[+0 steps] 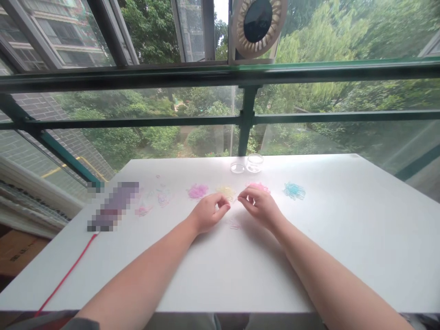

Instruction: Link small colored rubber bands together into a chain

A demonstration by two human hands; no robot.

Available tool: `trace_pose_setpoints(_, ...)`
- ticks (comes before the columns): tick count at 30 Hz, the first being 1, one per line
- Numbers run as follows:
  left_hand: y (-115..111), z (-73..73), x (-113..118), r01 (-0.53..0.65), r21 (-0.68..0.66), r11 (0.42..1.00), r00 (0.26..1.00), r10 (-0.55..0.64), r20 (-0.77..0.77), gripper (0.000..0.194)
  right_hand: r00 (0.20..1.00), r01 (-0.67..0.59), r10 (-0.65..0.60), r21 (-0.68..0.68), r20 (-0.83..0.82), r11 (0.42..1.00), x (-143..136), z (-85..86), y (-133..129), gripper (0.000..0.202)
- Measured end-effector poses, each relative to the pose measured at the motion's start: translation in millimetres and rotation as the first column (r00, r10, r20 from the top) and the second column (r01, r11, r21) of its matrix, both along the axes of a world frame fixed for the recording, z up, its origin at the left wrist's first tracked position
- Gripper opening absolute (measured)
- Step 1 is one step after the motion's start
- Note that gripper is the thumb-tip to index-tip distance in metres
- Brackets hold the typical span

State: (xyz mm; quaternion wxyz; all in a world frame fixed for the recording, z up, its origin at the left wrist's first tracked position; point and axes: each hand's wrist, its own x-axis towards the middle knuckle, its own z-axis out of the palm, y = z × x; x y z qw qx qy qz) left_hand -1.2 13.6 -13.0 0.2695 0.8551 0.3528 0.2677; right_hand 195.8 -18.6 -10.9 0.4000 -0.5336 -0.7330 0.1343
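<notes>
My left hand [208, 213] is curled with thumb and index finger brought together beside the yellow pile [225, 192]. Facing it across a small gap, my right hand [259, 204] pinches thumb and fingertips just in front of a pink pile [259, 187], which it partly covers. Whatever the fingertips hold is too small to make out. The piles look like thin, small loops or clips. A purple pile [197, 191] lies left of the yellow one, and a teal pile [294, 190] sits to the right. Several pale pink pieces [234, 223] rest between my forearms.
A clear round container [255, 163] and a clear round lid [237, 168] stand at the white table's [343, 256] far edge. Mixed loose pieces [163, 197] lie at left, near a pixelated object [113, 206] with a red cable [67, 272]. Beyond the table runs a green railing [154, 123].
</notes>
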Motion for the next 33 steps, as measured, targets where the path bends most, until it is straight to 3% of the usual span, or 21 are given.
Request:
trace_pose_setpoints(5,4.1,1.3,-5.0,0.006,0.018,1.000,0.995,-0.004,-0.098,0.014,0.943,0.334,-0.334,-0.004,-0.001,0.943,26.4,-6.0,13.2,0.013)
trace_pose_setpoints(9,5.8,3.0,-9.0,0.009,0.020,1.000,0.983,-0.005,-0.184,0.014,0.888,0.457,-0.454,-0.028,0.067,0.889,41.2,-9.1,21.4,0.017)
trace_pose_setpoints(16,2.7,7.7,-10.8,0.087,-0.048,0.995,0.970,-0.096,-0.223,0.015,0.870,0.486,-0.476,-0.062,0.131,0.872,44.3,-15.0,27.1,0.022)
trace_pose_setpoints(27,6.5,4.0,-10.2,0.115,-0.094,0.989,0.972,-0.132,-0.196,0.015,0.871,0.489,-0.490,-0.038,-0.027,0.871,47.8,-10.6,22.1,0.028)
trace_pose_setpoints(33,7.0,5.0,-9.4,0.110,-0.101,0.989,0.973,-0.128,-0.190,0.017,0.903,0.411,-0.416,-0.067,-0.106,0.909,47.5,-6.8,18.8,0.035)
